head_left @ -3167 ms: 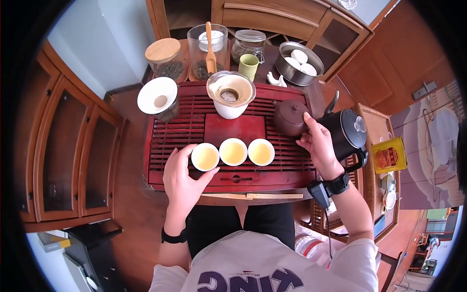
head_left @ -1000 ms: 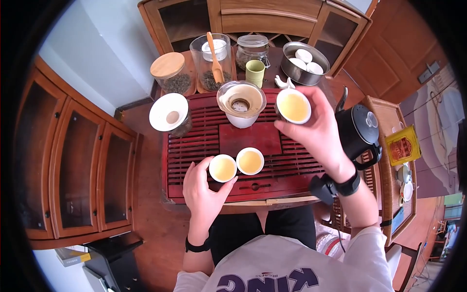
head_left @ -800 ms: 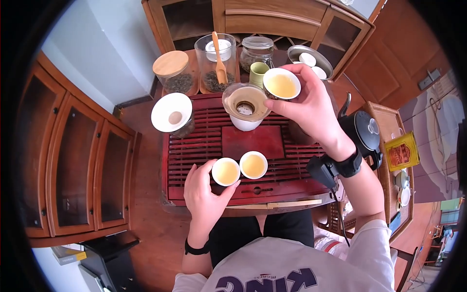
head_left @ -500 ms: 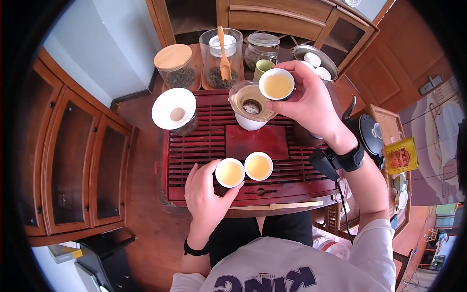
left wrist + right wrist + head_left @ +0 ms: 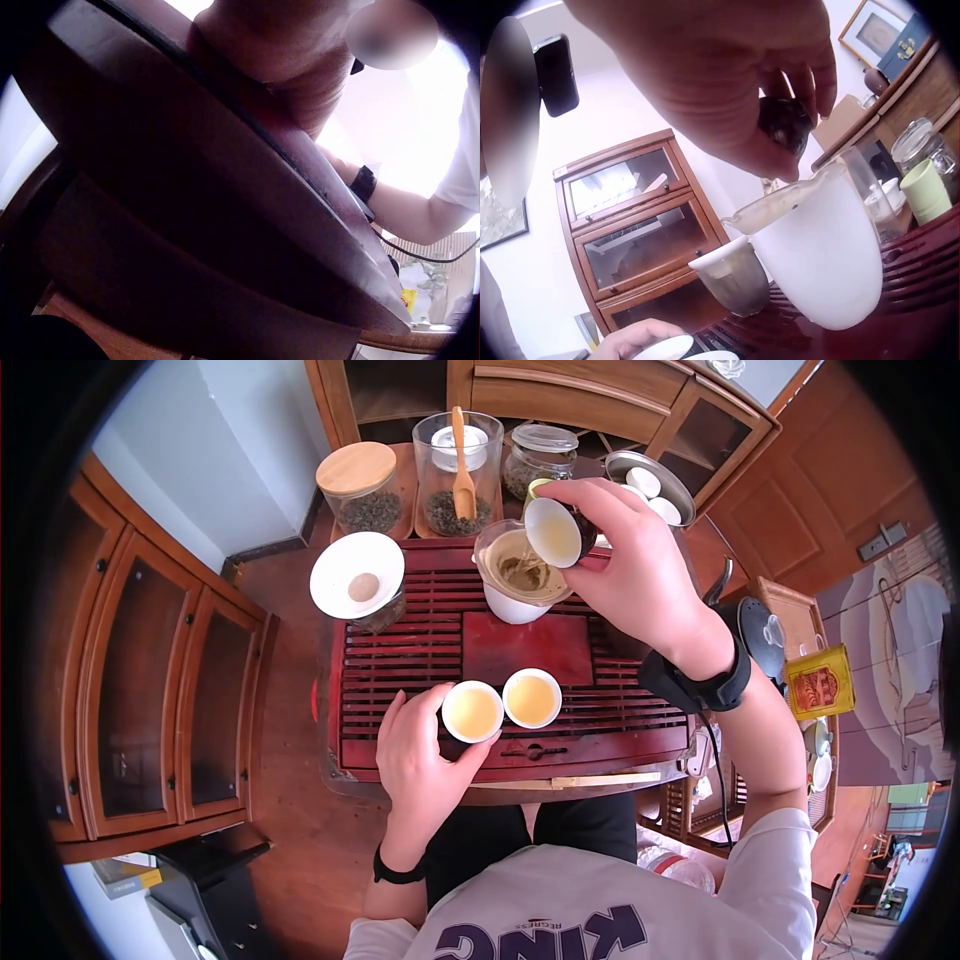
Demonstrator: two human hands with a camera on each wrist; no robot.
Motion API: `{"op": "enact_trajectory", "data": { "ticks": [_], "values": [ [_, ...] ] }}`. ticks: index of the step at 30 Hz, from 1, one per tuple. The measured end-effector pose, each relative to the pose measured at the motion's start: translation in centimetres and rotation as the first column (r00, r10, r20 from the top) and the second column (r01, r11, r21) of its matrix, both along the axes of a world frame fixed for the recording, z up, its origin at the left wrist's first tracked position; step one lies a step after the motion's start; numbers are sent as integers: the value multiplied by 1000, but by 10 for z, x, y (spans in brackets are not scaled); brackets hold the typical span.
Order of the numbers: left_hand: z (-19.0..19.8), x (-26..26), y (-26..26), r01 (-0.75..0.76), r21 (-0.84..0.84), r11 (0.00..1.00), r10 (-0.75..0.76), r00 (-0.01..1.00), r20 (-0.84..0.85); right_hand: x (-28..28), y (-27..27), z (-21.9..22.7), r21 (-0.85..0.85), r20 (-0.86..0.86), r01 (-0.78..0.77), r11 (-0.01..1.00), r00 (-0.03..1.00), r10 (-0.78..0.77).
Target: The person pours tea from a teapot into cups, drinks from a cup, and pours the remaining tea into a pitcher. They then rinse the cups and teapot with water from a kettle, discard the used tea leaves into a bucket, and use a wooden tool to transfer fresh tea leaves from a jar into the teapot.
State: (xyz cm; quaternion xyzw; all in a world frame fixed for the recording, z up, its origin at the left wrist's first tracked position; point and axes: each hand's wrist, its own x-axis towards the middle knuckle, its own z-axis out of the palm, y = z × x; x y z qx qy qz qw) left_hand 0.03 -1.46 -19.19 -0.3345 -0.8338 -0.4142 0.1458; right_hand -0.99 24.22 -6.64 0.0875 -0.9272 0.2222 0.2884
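Note:
My right hand (image 5: 645,575) grips a small teacup (image 5: 552,532), tilted over a strainer (image 5: 492,550) on a white pitcher (image 5: 517,607). Pale tea runs from the cup's lip into the strainer. Seen from the right wrist, the cup's outside (image 5: 786,124) is dark and its lip is hidden behind the fingers. My left hand (image 5: 418,765) holds a second teacup (image 5: 472,712) of yellow tea between thumb and fingers at the tray's front. Touching or close to it on the right sits a third filled teacup (image 5: 532,699). The left wrist view shows mostly the table's edge (image 5: 247,187).
Slats cover the red tea tray (image 5: 400,705). A white funnel-shaped strainer (image 5: 340,570) tops a glass at left. Behind stand tea jars (image 5: 360,480), a wooden scoop (image 5: 463,490) and a steel bowl (image 5: 680,485). A black kettle (image 5: 762,635) stands right, partly behind my arm.
My right hand has left the teapot, lifted the rightmost of three teacups and carried it over the strainer. The cup has just tipped and is pouring. My left hand stays at its cup.

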Motion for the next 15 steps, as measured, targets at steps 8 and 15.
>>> {"op": "enact_trajectory", "data": {
  "ticks": [8,15],
  "values": [
    [0,0,0,6,8,1000,-6,1000,-3,0,-6,9,468,-206,20,883,975,88],
    [0,0,1,-2,3,1000,2,1000,-14,19,-3,1,426,-269,55,903,961,68]
  ]
}}
